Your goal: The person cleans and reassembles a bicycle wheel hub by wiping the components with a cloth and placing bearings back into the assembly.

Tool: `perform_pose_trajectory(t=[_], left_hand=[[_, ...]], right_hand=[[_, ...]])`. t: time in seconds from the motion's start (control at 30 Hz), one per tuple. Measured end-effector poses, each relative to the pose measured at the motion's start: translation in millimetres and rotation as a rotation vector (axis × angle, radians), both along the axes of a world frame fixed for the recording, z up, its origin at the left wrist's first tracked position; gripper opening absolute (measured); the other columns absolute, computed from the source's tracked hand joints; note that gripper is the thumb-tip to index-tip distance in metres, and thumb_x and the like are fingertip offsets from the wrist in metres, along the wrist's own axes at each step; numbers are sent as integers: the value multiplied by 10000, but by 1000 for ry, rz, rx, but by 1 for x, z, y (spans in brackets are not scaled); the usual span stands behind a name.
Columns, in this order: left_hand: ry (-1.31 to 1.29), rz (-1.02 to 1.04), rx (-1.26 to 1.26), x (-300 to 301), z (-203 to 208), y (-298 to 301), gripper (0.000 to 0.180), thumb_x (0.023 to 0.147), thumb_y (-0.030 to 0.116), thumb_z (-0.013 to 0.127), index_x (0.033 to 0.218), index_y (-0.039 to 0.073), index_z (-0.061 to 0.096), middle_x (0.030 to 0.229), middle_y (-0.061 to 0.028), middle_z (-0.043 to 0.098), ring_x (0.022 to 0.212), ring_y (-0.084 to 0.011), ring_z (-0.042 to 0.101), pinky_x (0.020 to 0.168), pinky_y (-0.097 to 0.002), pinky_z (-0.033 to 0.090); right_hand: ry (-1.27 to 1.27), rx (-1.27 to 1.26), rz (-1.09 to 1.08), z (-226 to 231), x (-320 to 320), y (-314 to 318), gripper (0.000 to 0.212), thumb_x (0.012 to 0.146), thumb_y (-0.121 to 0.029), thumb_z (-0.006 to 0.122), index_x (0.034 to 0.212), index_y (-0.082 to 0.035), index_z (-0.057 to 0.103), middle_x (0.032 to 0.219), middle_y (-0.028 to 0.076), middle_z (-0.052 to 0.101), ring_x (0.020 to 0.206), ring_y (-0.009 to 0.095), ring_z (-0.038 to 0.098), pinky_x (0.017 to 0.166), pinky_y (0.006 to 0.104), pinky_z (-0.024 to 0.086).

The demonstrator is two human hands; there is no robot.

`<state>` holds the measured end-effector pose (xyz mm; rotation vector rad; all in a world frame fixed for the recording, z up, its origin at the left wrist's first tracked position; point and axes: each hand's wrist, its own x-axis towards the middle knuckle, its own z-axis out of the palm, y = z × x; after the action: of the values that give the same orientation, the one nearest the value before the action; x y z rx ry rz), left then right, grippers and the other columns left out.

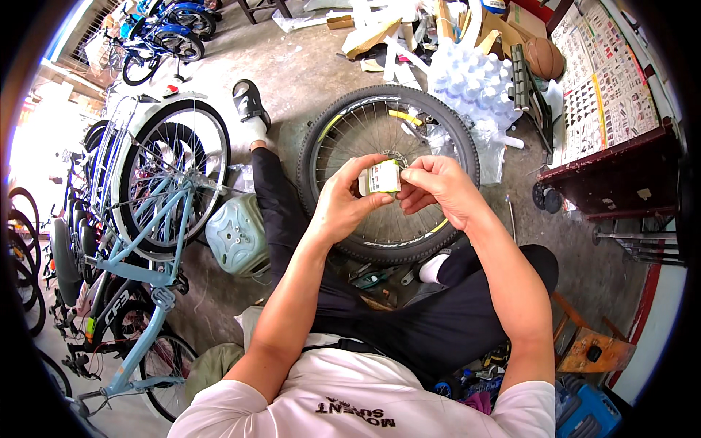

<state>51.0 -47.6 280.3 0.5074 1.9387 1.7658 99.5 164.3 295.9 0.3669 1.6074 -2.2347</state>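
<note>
A small white and yellow-green cardboard box (382,177) is held between the thumb and fingers of my left hand (342,198). My right hand (447,191) is at the box's right end, its thumb and forefinger pinched together and the other fingers curled. What those fingertips hold, if anything, is too small to tell. Under both hands a bicycle wheel (465,131) with a black knobbly tyre lies flat on the floor between my legs. Spokes and a brake disc show at its middle, partly hidden by my hands.
A light-blue bicycle (157,276) stands at the left, beside a pale green plastic stool (237,235). Wrapped water bottles (471,84) and scrap cardboard (372,36) lie beyond the wheel. Tools (376,277) lie near my feet. A dark red cabinet (610,175) stands at the right.
</note>
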Motion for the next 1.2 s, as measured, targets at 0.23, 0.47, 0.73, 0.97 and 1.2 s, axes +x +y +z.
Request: perform_pose_trajectory(t=[0.23, 0.47, 0.73, 0.97, 1.2], left_hand=[[125, -32, -75, 1, 0, 2, 588, 781, -14, 797, 1322, 44, 572, 1142, -17, 605, 1022, -112, 609, 856, -266, 516], [220, -48, -128, 2, 5, 4, 555, 762, -10, 805, 1279, 41, 607, 1091, -25, 607, 1002, -119, 610, 842, -270, 514], [185, -49, -124, 1, 6, 3, 548, 776, 5, 802, 1285, 40, 603, 1086, -17, 614, 970, -103, 612, 813, -254, 512], [-73, -51, 49, -1, 3, -2, 598, 802, 32, 805, 1347, 26, 561, 1180, -33, 640, 1010, -99, 613, 824, -247, 512], [-53, -37, 138, 0, 4, -3, 575, 813, 56, 802, 1339, 29, 571, 1160, -45, 643, 1015, -109, 622, 870, -284, 524]], right_hand=[[-10, 58, 30, 0, 0, -1, 279, 943, -281, 661, 965, -5, 628, 846, 117, 697, 701, 182, 698, 622, 318, 589], [-31, 75, 34, -1, 1, -2, 244, 938, -231, 646, 969, 10, 618, 838, 120, 695, 688, 191, 702, 620, 325, 596], [-14, 76, 45, -4, -1, 4, 248, 926, -211, 635, 967, 34, 646, 846, 137, 706, 703, 213, 717, 625, 328, 595], [7, -71, 50, -4, -1, 5, 211, 950, -179, 587, 986, 24, 634, 865, 133, 707, 709, 216, 721, 677, 355, 615], [37, -213, 43, -8, -2, 5, 191, 937, -156, 573, 1002, 17, 624, 893, 136, 703, 735, 217, 722, 726, 396, 622]])
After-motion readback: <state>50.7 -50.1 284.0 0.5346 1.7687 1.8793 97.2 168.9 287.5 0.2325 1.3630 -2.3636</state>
